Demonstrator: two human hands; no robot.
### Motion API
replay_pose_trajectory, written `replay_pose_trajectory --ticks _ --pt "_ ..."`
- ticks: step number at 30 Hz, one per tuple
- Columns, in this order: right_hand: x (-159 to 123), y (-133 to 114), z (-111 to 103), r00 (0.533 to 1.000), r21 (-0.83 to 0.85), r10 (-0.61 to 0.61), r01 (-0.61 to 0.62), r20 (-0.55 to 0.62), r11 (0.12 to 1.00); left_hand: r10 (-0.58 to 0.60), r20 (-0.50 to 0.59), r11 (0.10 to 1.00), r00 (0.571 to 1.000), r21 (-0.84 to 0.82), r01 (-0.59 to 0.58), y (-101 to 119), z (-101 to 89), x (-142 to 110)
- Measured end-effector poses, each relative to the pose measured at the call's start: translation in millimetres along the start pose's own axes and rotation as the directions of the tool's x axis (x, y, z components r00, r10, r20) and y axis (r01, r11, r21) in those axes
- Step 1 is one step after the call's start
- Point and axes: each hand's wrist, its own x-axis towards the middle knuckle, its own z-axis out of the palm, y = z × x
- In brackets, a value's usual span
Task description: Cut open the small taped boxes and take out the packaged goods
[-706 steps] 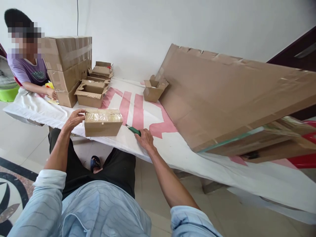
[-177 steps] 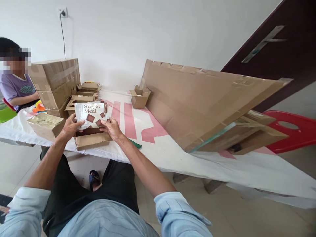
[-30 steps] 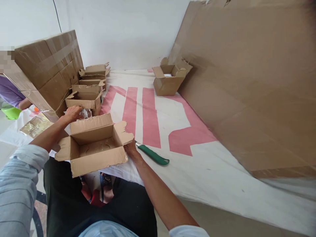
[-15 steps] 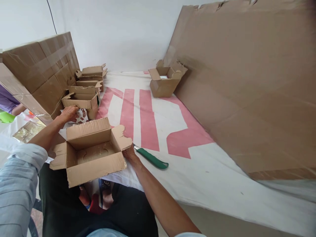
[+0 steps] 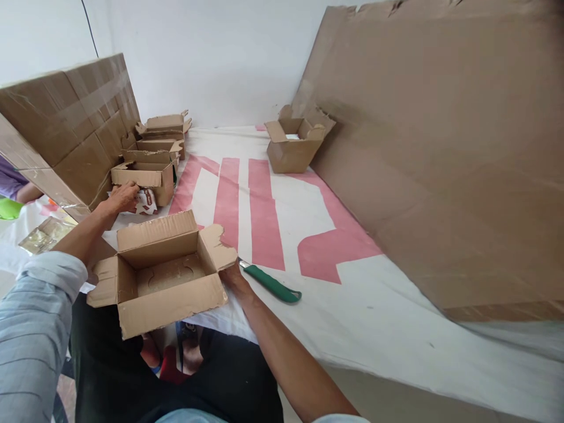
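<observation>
An open cardboard box (image 5: pixel 171 308) with its flaps folded out sits at the near table edge, above my lap, its inside bare. My right hand (image 5: pixel 233 277) grips its right side, with the fingers hidden under the flap. Farther left, my left hand (image 5: pixel 124 197) is closed over a white packet with brown print (image 5: pixel 146 201). That packet lies in front of a smaller open cardboard box (image 5: pixel 143 176). A green-handled utility knife (image 5: pixel 273 283) rests just right of my right hand, its blade end toward the box.
More open boxes (image 5: pixel 165 123) stand in a row beside a large taped carton (image 5: pixel 88 111) at left. Another open box (image 5: pixel 291 154) leans at the back by a big cardboard panel (image 5: pixel 432 158). A clear plastic packet (image 5: pixel 44 234) lies left. A person's purple sleeve (image 5: pixel 11 179) shows at the left edge.
My left hand has shifted slightly at the printed packet. My right hand keeps its hold on the box, and the knife lies where it was.
</observation>
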Motion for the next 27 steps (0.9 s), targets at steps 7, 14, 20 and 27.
replay_pose_trajectory --ticks 7,14,20,27 --pt "1 5 0 0.999 -0.037 0.033 -0.033 -0.017 0.999 -0.074 -0.14 0.997 0.987 -0.019 0.072 2 -12.9 -10" --pt "1 7 -2 0.999 0.005 0.021 -0.021 0.025 1.0 -0.16 -0.066 0.987 0.985 -0.004 0.16 15 -11.6 -9" --pt "-3 3 -3 1.0 -0.007 0.008 -0.008 -0.004 1.0 -0.145 -0.107 0.989 0.984 -0.013 0.145 10 -15.0 -26" --pt "-3 13 -2 0.999 0.026 -0.037 0.038 -0.034 0.999 -0.187 0.083 0.978 0.979 -0.078 0.194 -15 -14.3 -96"
